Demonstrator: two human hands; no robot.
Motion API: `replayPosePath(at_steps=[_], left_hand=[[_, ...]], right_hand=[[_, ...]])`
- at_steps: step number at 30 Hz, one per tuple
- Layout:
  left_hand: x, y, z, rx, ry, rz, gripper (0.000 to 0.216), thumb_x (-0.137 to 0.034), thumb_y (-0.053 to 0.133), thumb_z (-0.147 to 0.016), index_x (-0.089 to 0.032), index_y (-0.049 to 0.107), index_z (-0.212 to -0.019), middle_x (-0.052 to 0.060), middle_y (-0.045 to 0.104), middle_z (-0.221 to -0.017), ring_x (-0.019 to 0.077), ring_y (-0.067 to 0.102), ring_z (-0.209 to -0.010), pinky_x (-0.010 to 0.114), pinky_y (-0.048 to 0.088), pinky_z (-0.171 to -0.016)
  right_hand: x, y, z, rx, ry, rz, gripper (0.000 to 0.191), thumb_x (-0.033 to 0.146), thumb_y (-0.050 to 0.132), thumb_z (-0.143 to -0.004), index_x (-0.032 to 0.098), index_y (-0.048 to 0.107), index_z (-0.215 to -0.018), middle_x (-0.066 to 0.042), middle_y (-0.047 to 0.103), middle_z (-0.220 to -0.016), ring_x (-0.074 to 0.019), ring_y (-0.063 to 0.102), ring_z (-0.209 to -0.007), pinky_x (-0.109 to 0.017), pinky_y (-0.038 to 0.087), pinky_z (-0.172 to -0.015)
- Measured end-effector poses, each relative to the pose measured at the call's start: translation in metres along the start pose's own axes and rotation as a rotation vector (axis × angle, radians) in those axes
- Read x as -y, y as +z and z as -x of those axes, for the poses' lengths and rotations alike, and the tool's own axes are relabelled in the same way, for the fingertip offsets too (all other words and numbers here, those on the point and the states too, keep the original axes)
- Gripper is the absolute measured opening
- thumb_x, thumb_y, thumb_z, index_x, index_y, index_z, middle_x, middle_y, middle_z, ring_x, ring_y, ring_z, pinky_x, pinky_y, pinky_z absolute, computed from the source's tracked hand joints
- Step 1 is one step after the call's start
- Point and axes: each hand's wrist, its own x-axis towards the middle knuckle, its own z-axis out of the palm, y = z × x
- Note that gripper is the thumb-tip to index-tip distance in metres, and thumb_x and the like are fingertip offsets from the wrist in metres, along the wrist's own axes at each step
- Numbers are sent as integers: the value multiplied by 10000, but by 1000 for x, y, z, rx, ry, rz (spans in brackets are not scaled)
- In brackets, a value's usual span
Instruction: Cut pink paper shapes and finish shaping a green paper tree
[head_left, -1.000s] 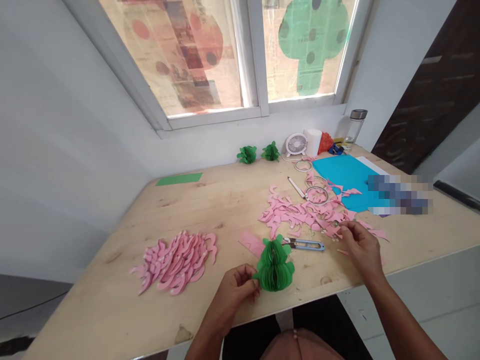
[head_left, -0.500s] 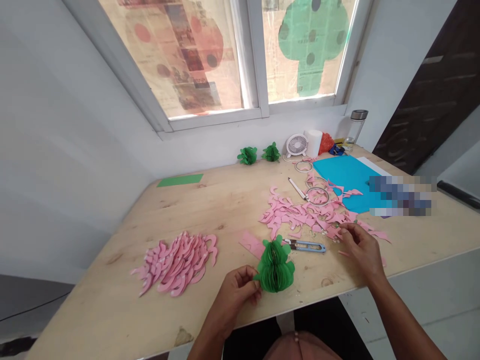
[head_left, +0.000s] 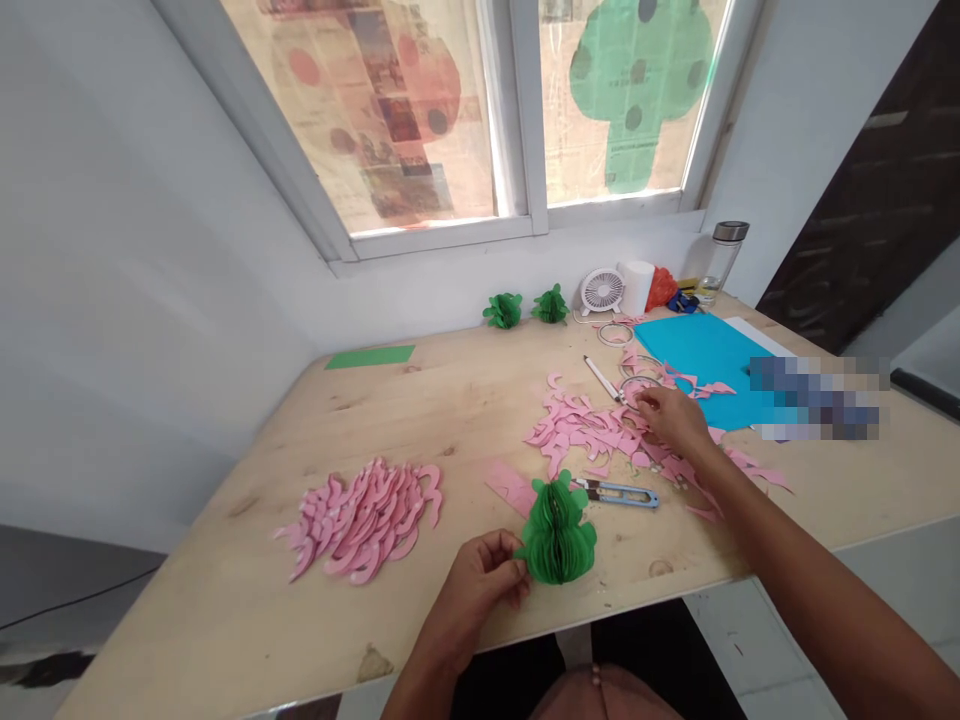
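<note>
Near the table's front edge stands a green layered-paper figure [head_left: 559,535] with rounded lobes, its folds fanned out. My left hand [head_left: 491,570] pinches a small tab on its left side between thumb and fingers. Farther back, my right hand [head_left: 675,420] hangs over pink paper scraps [head_left: 574,425], its fingertips bent together at a thin tape roll [head_left: 634,383]. Whether they grip the roll cannot be made out. Blue thread snips [head_left: 622,494] lie just behind the green figure, beside a pink paper strip [head_left: 510,487].
A pile of curved pink paper pieces [head_left: 367,520] lies left. Two green paper figures [head_left: 502,311] stand by the wall, near a small fan [head_left: 602,291] and a white roll [head_left: 636,287]. There are also blue sheets [head_left: 697,350], a white pen [head_left: 601,378] and a glass bottle [head_left: 724,265].
My right hand has moved away from me and left, from the scraps near the front to the tape roll. My left hand still holds the green paper figure. The view has shifted slightly.
</note>
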Motion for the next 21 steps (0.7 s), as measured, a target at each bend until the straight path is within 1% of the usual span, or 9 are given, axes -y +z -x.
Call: replayPosePath(at_steps=[2, 5, 10, 16, 21], left_hand=[[1, -1, 0, 0, 0, 6, 144, -208, 666, -616, -144, 541, -646, -20, 566, -506, 78, 474, -464, 188, 353, -476], [2, -2, -2, 15, 5, 14, 144, -205, 666, -613, -146, 538, -644, -20, 567, -508, 78, 476, -459, 187, 352, -473], [2, -2, -2, 15, -1, 23, 146, -203, 667, -609, -144, 539, -645, -21, 568, -508, 77, 477, -455, 187, 353, -468], [-2, 1, -1, 16, 4, 39, 144, -199, 668, -598, -139, 545, -644, -22, 568, -512, 79, 485, -454, 187, 357, -461], [-3, 1, -1, 4, 1, 41, 137, -188, 659, -593, -142, 538, -639, -25, 562, -507, 78, 479, -442, 191, 364, -457]], right_hand=[[2, 6, -10, 19, -1, 69, 262, 265, 453, -802, 203, 708, -797, -89, 709, -870, -252, 597, -829, -296, 335, -595], [4, 12, -17, 38, 5, 151, 274, 242, 440, -808, 199, 709, -782, -107, 705, -876, -268, 588, -864, -315, 334, -637], [9, 17, -22, 56, 8, 226, 263, 226, 447, -805, 213, 709, -794, -90, 703, -918, -263, 586, -887, -336, 339, -694], [13, 21, -25, 52, 28, 254, 242, 225, 463, -802, 227, 704, -816, -66, 703, -901, -228, 596, -854, -312, 344, -685], [17, 21, -20, 4, 22, 294, 228, 221, 456, -816, 208, 684, -801, -78, 694, -872, -242, 587, -845, -333, 311, -684]])
